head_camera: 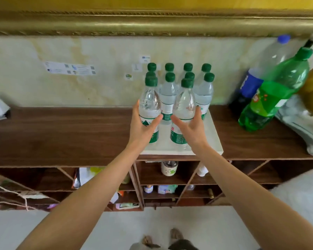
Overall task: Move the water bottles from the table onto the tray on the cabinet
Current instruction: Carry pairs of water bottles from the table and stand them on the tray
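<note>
A white tray point(214, 138) lies on the dark wooden cabinet point(61, 134). Several clear water bottles with green caps and green labels point(168, 94) stand on it in rows against the wall. My left hand point(144, 127) is wrapped around the front left bottle point(149, 101), which stands upright on the tray. My right hand point(192, 127) grips the front right bottle point(184, 101) the same way. Both bottles' bases are at the tray's front part, partly hidden by my hands.
A large green soda bottle point(275, 94) and a large bottle with a blue label point(257, 78) stand on the cabinet at the right, beside a white object point(300, 127). Open cubbies point(170, 177) below hold small containers. A gold frame point(152, 24) hangs above.
</note>
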Demonstrator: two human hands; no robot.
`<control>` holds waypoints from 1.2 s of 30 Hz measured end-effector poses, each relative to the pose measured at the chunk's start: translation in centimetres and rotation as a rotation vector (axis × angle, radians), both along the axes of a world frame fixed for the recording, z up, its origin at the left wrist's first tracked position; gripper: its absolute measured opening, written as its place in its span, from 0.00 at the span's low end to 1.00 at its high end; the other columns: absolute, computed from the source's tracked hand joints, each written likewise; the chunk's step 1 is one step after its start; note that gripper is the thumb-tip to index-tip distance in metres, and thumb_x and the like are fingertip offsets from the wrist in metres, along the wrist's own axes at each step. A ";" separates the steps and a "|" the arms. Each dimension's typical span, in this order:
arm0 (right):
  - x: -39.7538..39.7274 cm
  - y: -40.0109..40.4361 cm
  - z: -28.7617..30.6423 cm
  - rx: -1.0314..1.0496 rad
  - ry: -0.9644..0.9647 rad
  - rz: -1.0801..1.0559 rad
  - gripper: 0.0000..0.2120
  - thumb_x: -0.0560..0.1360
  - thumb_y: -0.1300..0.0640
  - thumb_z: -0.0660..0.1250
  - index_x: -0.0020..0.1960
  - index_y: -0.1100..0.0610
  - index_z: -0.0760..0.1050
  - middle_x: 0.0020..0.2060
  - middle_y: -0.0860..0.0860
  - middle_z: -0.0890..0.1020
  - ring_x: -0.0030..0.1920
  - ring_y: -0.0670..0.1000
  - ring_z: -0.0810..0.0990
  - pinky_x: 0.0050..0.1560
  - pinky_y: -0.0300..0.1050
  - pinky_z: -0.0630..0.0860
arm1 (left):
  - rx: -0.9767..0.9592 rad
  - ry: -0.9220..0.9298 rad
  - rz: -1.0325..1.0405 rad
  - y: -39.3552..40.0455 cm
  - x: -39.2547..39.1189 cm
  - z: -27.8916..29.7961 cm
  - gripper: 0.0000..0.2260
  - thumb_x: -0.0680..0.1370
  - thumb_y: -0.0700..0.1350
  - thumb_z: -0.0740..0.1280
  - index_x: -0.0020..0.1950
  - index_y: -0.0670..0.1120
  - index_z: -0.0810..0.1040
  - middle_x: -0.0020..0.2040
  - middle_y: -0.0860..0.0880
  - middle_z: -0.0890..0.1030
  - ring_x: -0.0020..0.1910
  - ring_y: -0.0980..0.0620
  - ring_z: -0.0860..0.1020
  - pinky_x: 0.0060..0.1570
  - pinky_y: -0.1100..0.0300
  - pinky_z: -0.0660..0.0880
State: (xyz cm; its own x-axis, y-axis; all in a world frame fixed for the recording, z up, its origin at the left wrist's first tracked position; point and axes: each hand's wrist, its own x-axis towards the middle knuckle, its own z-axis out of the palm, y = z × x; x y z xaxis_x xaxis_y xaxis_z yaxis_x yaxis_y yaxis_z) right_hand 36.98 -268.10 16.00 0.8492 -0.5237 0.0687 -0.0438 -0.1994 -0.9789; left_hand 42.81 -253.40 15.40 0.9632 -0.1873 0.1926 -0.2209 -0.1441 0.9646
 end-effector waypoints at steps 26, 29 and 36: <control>2.6 -2.5 -5.2 -0.165 0.192 0.169 0.36 0.68 0.63 0.76 0.69 0.54 0.62 0.55 0.48 0.76 0.55 0.48 0.75 0.56 0.44 0.75 | 0.129 0.103 -0.115 0.1 2.9 -6.5 0.36 0.70 0.37 0.75 0.73 0.49 0.63 0.69 0.51 0.73 0.67 0.56 0.71 0.67 0.52 0.71; 2.4 -2.4 -6.1 -0.187 0.216 0.131 0.34 0.68 0.61 0.76 0.69 0.55 0.63 0.60 0.53 0.78 0.59 0.53 0.77 0.60 0.47 0.75 | 0.164 0.133 -0.100 0.3 3.0 -7.3 0.33 0.71 0.37 0.75 0.73 0.46 0.65 0.69 0.49 0.73 0.68 0.54 0.71 0.66 0.53 0.72; 2.6 -2.3 -6.1 -0.199 0.240 0.104 0.35 0.68 0.59 0.77 0.70 0.55 0.64 0.61 0.54 0.78 0.60 0.54 0.77 0.60 0.50 0.76 | 0.173 0.121 -0.082 0.3 4.0 -7.8 0.33 0.71 0.37 0.75 0.73 0.46 0.64 0.70 0.49 0.73 0.68 0.54 0.70 0.58 0.67 0.70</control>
State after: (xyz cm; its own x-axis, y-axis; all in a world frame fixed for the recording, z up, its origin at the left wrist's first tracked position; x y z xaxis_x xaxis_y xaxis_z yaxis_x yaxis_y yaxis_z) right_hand 39.54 -270.36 9.94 0.9015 -0.4301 -0.0477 -0.2382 -0.4011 -0.8845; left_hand 46.85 -253.15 7.64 0.9575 -0.2865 0.0350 -0.1232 -0.2962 0.9472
